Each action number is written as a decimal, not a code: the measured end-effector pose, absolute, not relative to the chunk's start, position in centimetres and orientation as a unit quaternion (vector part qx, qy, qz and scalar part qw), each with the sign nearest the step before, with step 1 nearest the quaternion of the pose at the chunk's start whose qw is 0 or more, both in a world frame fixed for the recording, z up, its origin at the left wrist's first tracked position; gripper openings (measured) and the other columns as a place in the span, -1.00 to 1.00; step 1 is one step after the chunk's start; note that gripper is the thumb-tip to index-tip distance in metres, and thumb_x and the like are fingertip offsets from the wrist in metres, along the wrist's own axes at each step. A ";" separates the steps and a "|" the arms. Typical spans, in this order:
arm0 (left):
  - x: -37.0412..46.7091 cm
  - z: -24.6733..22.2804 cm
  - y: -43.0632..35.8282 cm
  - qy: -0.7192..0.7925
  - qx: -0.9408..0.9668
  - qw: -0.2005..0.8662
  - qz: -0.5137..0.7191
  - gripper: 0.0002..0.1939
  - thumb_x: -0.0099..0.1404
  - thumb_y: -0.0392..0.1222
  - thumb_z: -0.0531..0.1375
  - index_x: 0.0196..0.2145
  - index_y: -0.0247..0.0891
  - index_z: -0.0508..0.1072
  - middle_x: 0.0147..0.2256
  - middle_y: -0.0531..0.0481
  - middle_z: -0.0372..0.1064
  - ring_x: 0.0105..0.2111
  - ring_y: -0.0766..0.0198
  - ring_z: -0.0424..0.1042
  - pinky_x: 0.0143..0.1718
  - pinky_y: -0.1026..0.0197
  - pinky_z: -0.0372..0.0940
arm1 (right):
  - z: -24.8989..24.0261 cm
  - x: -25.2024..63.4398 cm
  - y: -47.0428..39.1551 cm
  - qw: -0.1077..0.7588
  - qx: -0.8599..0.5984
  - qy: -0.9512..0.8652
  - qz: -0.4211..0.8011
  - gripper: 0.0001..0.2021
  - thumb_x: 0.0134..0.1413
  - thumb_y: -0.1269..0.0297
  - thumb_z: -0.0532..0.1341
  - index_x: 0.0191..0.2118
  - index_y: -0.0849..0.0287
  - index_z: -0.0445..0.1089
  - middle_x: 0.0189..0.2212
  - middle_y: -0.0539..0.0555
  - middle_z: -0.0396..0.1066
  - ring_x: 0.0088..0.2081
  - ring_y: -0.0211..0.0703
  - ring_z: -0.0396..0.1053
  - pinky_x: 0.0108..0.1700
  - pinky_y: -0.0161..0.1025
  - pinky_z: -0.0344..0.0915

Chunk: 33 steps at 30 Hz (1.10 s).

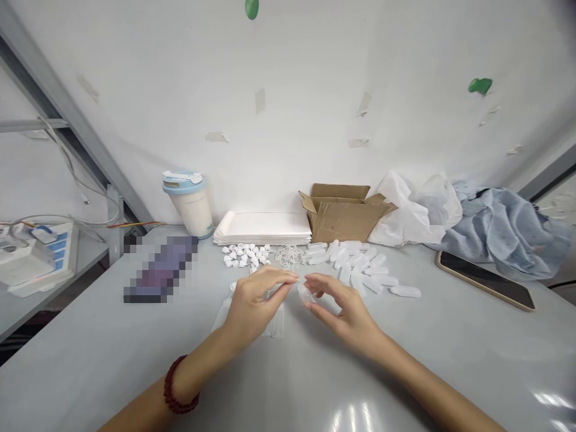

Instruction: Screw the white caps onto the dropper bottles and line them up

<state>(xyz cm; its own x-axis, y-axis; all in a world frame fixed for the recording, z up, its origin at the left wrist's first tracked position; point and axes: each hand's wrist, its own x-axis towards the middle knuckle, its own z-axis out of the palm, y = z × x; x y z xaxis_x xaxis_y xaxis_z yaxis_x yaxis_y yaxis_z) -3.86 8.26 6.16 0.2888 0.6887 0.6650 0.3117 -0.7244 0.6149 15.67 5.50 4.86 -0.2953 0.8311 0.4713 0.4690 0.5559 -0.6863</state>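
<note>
In head view, my right hand (353,309) pinches a small translucent plastic piece (305,293), needing, I think, light pressure; at its nine o'clock, my left hand (252,300) curls, grip I cannot tell.

bright | glare on tabletop (112,348) | soft shadows | one patch pixelated | edges stretched

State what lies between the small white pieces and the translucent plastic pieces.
A loose tangle of thin white loops lies between the small white pieces and the translucent plastic pieces, seen in the head view.
</note>
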 end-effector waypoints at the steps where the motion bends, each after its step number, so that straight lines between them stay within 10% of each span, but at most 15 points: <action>1: -3.7 6.1 8.0 0.313 0.781 0.186 0.507 -0.82 0.23 -0.44 0.19 -0.30 -0.21 0.54 -0.31 0.01 0.55 -0.30 0.28 0.50 -0.25 0.26 0.41 | 4.9 15.5 5.4 0.424 -0.415 -0.774 0.221 -0.68 0.13 0.36 0.21 0.02 0.14 0.28 -0.22 0.10 0.50 -0.23 -0.17 0.46 -0.19 -0.23 0.44; 20: -3.8 5.1 7.1 0.197 0.868 0.033 0.454 -0.64 0.25 -0.54 0.08 -0.06 -0.26 0.39 -0.12 -0.11 0.50 -0.06 0.22 0.45 0.03 0.15 0.36 | 5.3 15.2 5.3 0.472 -0.464 -0.679 0.318 -0.78 0.08 0.28 0.23 -0.13 0.15 0.42 -0.24 0.10 0.52 -0.28 -0.14 0.46 -0.21 -0.16 0.44; 25: -4.1 5.5 8.0 0.278 0.836 0.070 0.468 -0.72 0.27 -0.49 0.05 -0.18 -0.25 0.44 -0.27 -0.04 0.51 -0.24 0.26 0.48 -0.16 0.22 0.39 | 5.0 15.4 5.4 0.490 -0.486 -0.647 0.324 -0.78 0.06 0.24 0.25 -0.16 0.15 0.41 -0.28 0.09 0.51 -0.28 -0.14 0.45 -0.18 -0.14 0.42; 33: -4.9 5.1 10.2 0.404 0.891 0.100 0.179 -0.66 0.30 -0.38 -0.04 -0.19 -0.23 0.51 -0.29 -0.10 0.38 -0.19 0.07 0.27 -0.16 0.03 0.27 | 4.9 15.5 5.7 0.507 -0.498 -0.629 0.316 -0.78 0.05 0.23 0.26 -0.16 0.15 0.39 -0.30 0.08 0.49 -0.30 -0.14 0.44 -0.19 -0.13 0.41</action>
<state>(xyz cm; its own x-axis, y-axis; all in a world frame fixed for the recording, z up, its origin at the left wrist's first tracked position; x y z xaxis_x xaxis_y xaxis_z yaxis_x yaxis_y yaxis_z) -4.89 10.17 5.12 0.6091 0.7562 0.2389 0.6843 -0.6535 0.3236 15.52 5.68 4.90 0.0088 0.9460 0.3240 0.3064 0.3058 -0.9014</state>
